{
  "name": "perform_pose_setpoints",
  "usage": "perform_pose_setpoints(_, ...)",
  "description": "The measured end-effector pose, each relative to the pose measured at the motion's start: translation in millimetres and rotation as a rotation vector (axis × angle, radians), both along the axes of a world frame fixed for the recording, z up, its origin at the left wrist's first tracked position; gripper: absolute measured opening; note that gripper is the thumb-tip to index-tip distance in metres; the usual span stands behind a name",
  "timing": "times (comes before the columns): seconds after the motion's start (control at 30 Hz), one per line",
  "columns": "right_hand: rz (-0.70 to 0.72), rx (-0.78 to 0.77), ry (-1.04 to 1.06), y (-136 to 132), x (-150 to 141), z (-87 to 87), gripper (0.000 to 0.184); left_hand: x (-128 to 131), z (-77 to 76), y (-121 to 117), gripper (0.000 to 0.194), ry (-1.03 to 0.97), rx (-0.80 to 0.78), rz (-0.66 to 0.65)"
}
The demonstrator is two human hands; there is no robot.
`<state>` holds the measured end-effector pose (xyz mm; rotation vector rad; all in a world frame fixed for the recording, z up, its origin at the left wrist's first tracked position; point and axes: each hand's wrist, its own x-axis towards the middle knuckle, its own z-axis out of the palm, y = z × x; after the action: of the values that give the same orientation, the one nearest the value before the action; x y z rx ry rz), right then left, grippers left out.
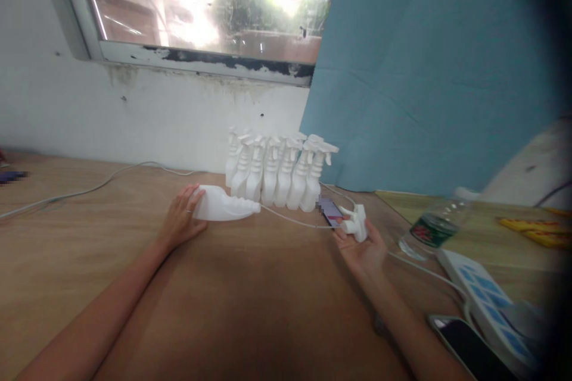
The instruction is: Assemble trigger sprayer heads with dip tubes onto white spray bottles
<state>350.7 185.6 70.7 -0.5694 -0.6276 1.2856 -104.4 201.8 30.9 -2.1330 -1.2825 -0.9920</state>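
Note:
My left hand [184, 214] is closed around the base of a white spray bottle [223, 205], which lies on its side with its neck pointing right. In my right hand [364, 247] is a white trigger spray head [356, 225], apart from the bottle and gripped by the fingers. A thin white dip tube [295, 221] runs left from the spray head, and its far end is at the bottle's mouth; whether it is inside I cannot tell. Behind them, several white spray bottles [279, 175] with trigger heads fitted stand upright in a cluster.
A phone [330, 211] lies beyond my right hand. Farther right are a clear water bottle [433, 229], a white power strip [487, 303] and a dark-screened phone [469, 348]. White cables cross the wooden table [250, 297]. A wall with a window and a blue sheet [424, 71] rises behind.

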Motion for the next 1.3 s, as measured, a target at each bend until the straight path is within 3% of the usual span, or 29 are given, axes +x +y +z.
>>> perform_pose_setpoints(0.23,-0.029,0.006,0.0,1.0,2.3,2.5,0.019,-3.5,-1.4,2.2,0.086,0.05,0.01,0.007)
perform_pose_setpoints(0.57,-0.007,-0.072,-0.16,2.5,-12.5,-9.9,0.025,9.8,3.2,-3.3,0.086,0.123,0.039,-0.063)
perform_pose_setpoints(0.8,0.111,-0.092,-0.192,1.3,-19.8,-14.9,0.027,19.9,6.5,-12.9,0.078,0.112,0.0,-0.093)
perform_pose_setpoints(1.03,-0.015,-0.224,-0.128,7.1,-1.9,-13.4,0.021,7.3,10.0,-14.5,0.077,0.072,-0.01,-0.237)
perform_pose_setpoints(1.17,0.02,-0.15,-0.145,3.0,-8.3,-7.4,0.018,10.3,10.8,-17.0,0.078,0.089,-0.015,-0.315)
perform_pose_setpoints(1.3,0.103,-0.05,-0.293,-7.7,-30.0,-9.8,0.032,24.4,9.7,-20.5,0.078,0.123,-0.028,-0.372)
